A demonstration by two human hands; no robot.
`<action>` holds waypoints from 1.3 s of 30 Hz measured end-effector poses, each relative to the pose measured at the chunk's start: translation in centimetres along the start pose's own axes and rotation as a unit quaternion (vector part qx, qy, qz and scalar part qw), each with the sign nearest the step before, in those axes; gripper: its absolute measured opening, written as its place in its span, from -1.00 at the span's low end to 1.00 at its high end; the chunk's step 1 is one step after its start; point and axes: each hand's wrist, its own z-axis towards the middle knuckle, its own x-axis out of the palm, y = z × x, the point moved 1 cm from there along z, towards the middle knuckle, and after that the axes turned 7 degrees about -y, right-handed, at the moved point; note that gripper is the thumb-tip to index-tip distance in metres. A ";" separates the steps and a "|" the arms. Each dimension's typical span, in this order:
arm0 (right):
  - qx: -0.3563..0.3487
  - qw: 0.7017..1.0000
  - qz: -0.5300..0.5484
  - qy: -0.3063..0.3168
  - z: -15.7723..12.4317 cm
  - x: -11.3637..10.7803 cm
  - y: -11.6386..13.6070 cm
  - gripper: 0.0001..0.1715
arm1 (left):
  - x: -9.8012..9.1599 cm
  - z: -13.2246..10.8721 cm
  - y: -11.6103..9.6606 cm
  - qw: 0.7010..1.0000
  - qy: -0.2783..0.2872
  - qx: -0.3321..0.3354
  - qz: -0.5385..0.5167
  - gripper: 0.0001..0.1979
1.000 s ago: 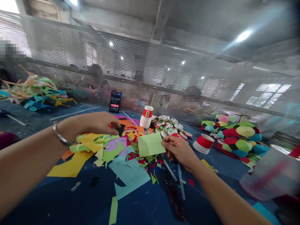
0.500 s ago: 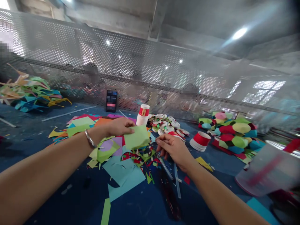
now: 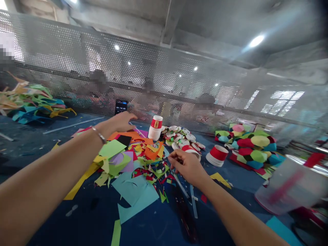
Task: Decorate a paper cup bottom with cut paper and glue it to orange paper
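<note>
My left hand [image 3: 124, 121], with a silver bangle at the wrist, reaches over the back of the paper pile just in front of the phone [image 3: 121, 106]. Its thumb and fingers are apart around the upper end of a thin pale stick [image 3: 138, 131]. My right hand [image 3: 186, 165] is closed in a pinch above the scraps; anything inside its fingers is hidden. Below it lie a thin silvery strip [image 3: 180, 184], a translucent stick [image 3: 194, 202] and a dark, glossy object [image 3: 185, 217]. Light green paper [image 3: 114, 148] and orange paper [image 3: 153, 152] lie between the hands.
Stacked paper cups [image 3: 155, 128] stand behind the scraps, beside a heap of round pieces [image 3: 180, 136]. A red-and-white cup [image 3: 217, 155] and colourful paper balls [image 3: 256, 147] are to the right, near a translucent tub [image 3: 289, 184]. A perforated metal screen [image 3: 169, 78] borders the table.
My left hand has let go of the light green paper and moved back and left towards the phone. More orange paper now shows. My right hand has hardly moved.
</note>
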 end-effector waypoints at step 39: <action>-0.084 0.979 -0.179 0.050 -0.7 -1.5 0.9 -0.79 | -1.5 0.6 -8.6 0.927 -0.103 -0.155 -0.325 -0.78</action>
